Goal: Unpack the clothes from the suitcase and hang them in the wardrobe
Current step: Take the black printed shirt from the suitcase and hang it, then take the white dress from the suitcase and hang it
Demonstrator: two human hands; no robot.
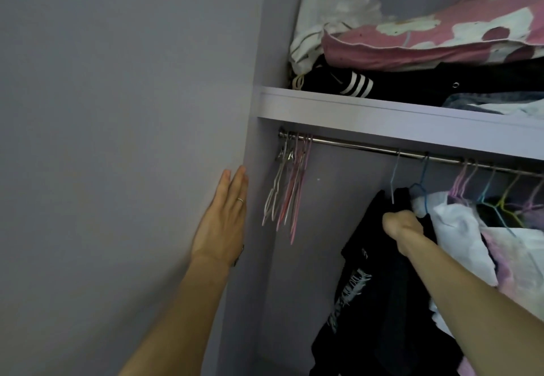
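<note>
The left hand (220, 222) is laid flat, fingers straight and together, against the front edge of the wardrobe side panel (253, 140); nothing is held in it. The right hand (403, 225) is curled round the top of a black garment (368, 287), just below the pale blue hanger (393, 181) from which the garment appears to hang. The hook of that hanger is seen at the rail (353, 144), though whether it is fully seated cannot be told. The step in hand is judged to be the hanging of this piece. What is called for next is a release of the cloth once the hook is settled, and perhaps a push toward the white garment (459, 228) just beside it. A cluster of bare hangers (288, 187) is hung at the rail's left end, well apart. Folded things are piled on the shelf (382, 110) above. The suitcase is not in view
</note>
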